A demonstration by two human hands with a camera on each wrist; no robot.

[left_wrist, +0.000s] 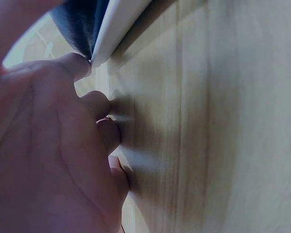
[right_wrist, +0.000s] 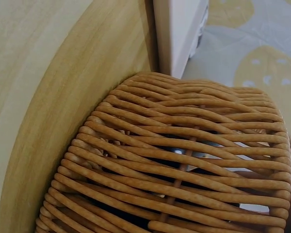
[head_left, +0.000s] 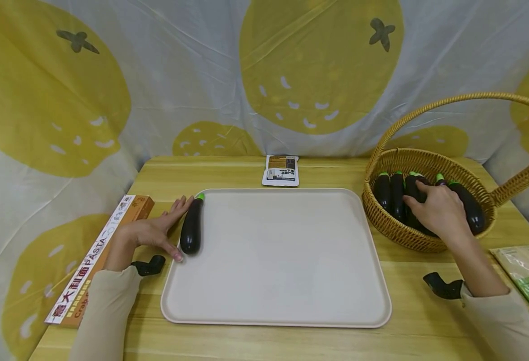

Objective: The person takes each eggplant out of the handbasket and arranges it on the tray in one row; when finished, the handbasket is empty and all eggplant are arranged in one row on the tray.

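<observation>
On the left side of the white tray (head_left: 273, 260) lies a dark purple eggplant (head_left: 191, 228) with a green cap, lengthwise along the rim. My left hand (head_left: 156, 229) is beside it, thumb at the tray's edge and fingers stretched toward the green end. In the left wrist view the left hand (left_wrist: 48, 141) has a fingertip right at the rim. My right hand (head_left: 440, 205) reaches into a wicker basket (head_left: 392, 233), thumb and index finger curled over an eggplant (head_left: 411, 188); its other fingers are hidden. Several more eggplants (head_left: 469, 205) lie around it. The basket's weave (right_wrist: 184, 160) fills the right wrist view.
A pasta box (head_left: 90, 260) lies left of the tray, under the left forearm. Behind the tray is a small white pouch (head_left: 281, 171). A clear and green packet (head_left: 528, 278) rests at the right edge of the wooden table (head_left: 228, 173). The tall basket handle (head_left: 463, 97) arches over the basket.
</observation>
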